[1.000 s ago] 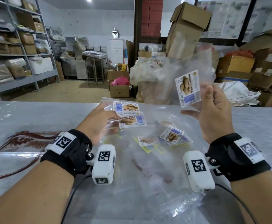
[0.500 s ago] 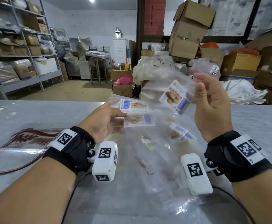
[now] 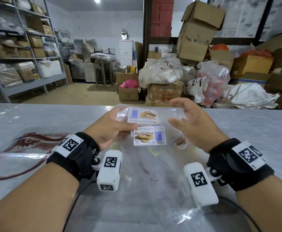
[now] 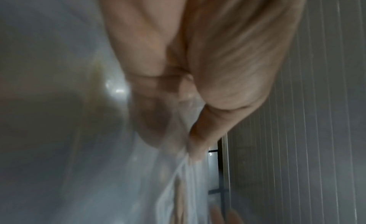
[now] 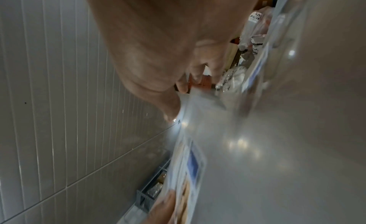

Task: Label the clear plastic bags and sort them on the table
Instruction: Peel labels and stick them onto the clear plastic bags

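My left hand (image 3: 128,129) pinches a stack of clear plastic bags (image 3: 168,114) at its left edge, thumb on top, a little above the grey table (image 3: 36,118). Two white labels with biscuit pictures face up on the stack, one far (image 3: 142,115) and one near (image 3: 149,135). My right hand (image 3: 178,114) hovers open at the stack's right side, fingers spread, holding nothing. In the left wrist view the fingers (image 4: 150,121) press through clear plastic (image 4: 178,172). The right wrist view shows a blurred labelled bag (image 5: 190,164) below the open hand (image 5: 178,102).
Another labelled bag (image 3: 180,141) lies on the table under my right wrist. Loose clear bags (image 3: 145,190) cover the near table. A red-brown printed sheet (image 3: 19,148) lies left. Cardboard boxes (image 3: 199,30) and sacks stand beyond the far edge, shelves (image 3: 19,64) at the left.
My right hand brought the labelled bag it held up down onto the stack in my left hand and let go. The left hand kept its hold.
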{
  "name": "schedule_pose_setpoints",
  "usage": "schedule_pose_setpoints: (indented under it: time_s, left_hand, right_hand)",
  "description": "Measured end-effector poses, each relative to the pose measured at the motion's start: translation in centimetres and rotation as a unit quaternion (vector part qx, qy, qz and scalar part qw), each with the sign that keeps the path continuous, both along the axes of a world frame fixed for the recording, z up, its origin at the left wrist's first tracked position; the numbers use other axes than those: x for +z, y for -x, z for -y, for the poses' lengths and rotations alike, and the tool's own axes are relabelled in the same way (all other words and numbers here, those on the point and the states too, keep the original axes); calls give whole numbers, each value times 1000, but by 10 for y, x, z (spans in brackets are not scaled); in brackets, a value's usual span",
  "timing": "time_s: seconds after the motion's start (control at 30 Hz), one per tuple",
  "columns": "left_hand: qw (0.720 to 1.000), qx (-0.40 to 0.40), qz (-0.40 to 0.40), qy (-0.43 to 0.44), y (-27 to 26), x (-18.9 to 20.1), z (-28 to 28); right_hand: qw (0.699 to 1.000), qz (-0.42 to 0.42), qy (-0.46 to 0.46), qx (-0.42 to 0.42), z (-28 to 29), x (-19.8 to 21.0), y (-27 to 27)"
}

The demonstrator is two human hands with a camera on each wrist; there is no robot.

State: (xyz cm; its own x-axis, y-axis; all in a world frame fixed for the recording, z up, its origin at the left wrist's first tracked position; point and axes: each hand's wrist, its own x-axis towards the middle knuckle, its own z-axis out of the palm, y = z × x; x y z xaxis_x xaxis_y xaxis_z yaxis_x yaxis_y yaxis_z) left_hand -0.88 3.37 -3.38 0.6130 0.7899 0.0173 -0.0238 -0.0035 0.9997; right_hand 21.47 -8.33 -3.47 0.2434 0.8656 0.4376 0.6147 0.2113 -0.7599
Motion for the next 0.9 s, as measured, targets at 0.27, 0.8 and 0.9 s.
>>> schedule_pose_setpoints:
  time_s: [0.27, 0.8, 0.9]
  left_hand:
    - [990, 87, 98, 52, 6, 9, -1]
    - [991, 97, 85, 46, 4, 9, -4]
    - [992, 88, 80, 41, 3, 7, -2]
  right_hand:
    - [952, 105, 260, -121, 7, 3, -16]
    - [942, -40, -64, -327, 10, 13, -41]
    - [937, -169, -127, -277, 12, 16, -36]
